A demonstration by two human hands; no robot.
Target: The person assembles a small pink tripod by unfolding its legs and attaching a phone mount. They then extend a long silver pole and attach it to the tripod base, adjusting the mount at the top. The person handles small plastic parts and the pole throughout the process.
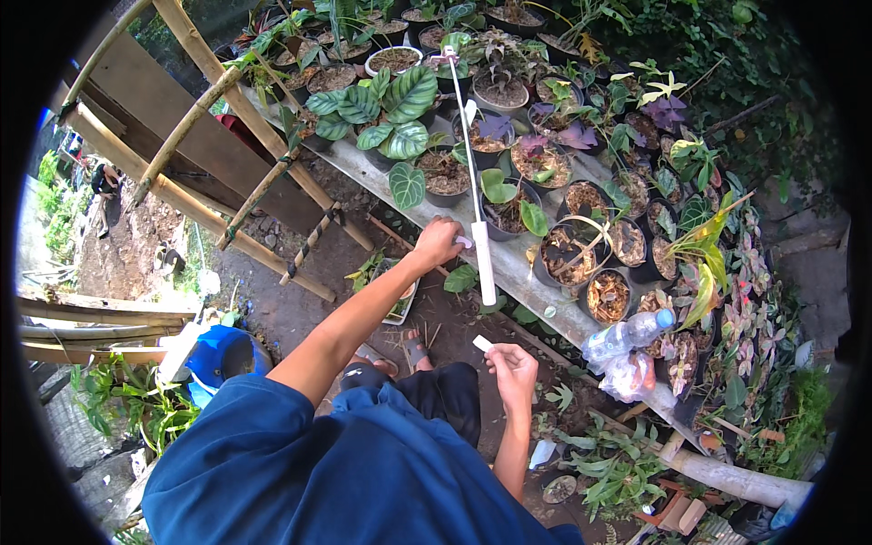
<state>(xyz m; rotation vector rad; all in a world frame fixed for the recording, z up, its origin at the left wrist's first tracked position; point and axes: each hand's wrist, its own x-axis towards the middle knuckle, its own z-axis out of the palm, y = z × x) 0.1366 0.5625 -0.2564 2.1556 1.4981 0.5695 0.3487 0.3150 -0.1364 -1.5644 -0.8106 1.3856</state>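
Observation:
My left hand is reached out over the front edge of the plant bench, its fingers closed. At its fingertips shows a small pale piece, too small to name. Just to the right is a white-handled rod with a thin metal shaft, lying across the bench edge among the pots; whether the hand touches it I cannot tell. Lower and to the right, my right hand pinches a small white rectangular tag between thumb and fingers. The tag is held in the air in front of the bench.
Potted plants crowd the bench, including a striped-leaf plant. A plastic bottle and a clear bag sit at its right edge. A bamboo frame stands left. A small planter is on the ground by my feet.

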